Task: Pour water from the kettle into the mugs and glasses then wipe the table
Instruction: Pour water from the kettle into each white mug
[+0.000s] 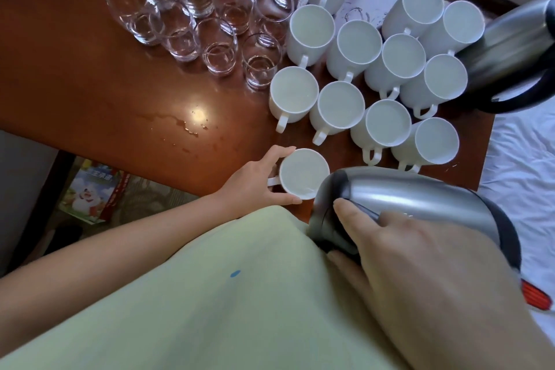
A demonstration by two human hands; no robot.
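Observation:
My right hand (399,246) grips a steel kettle (414,198), tilted with its spout over a white mug (303,174) at the table's near edge. My left hand (255,183) holds that mug, with fingers curled round its side by the handle. Behind it stand several white mugs (387,126), and several clear glasses (210,9) with water in them stand at the back left. The brown table (90,84) has a wet patch (186,126) near the front.
A second steel kettle (510,48) stands at the table's right edge. White bedding (522,159) lies to the right. A colourful box (90,189) sits on the floor below the table's left front. My pale shirt fills the lower part of the view.

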